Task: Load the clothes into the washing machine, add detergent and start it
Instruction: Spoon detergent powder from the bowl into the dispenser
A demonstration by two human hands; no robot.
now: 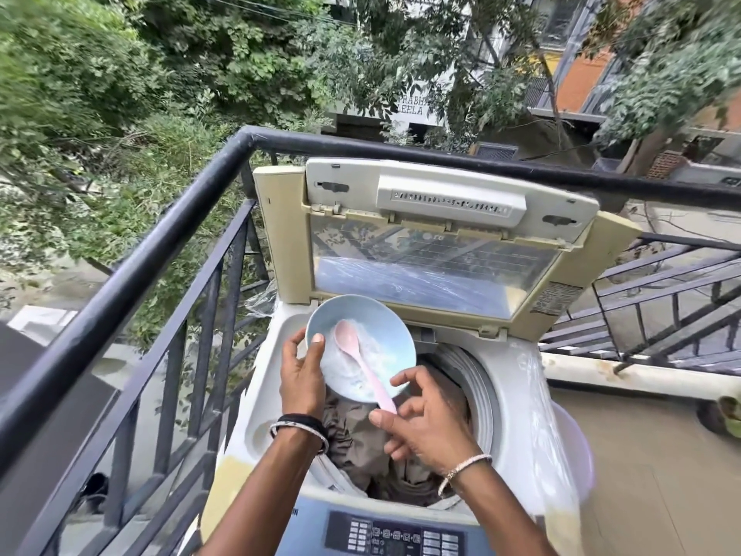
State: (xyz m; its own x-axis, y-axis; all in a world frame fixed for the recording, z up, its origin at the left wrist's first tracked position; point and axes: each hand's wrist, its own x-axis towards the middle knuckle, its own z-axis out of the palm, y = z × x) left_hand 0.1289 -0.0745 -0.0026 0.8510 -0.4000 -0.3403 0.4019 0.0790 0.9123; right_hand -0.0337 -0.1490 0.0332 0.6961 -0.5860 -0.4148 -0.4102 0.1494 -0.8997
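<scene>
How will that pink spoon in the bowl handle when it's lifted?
The pink spoon looks like thin plastic, so probably light and stiff. Its slim, smooth handle may slip between the fingers. Lying loose in the tilted bowl, it could slide over the rim.

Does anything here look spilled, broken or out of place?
Nothing looks spilled. The left hand holds the bowl of powder tilted over the drum; the spoon overhangs its rim, pinched by the right hand. The washing machine is yellowed, with plastic film clinging to its side.
</scene>
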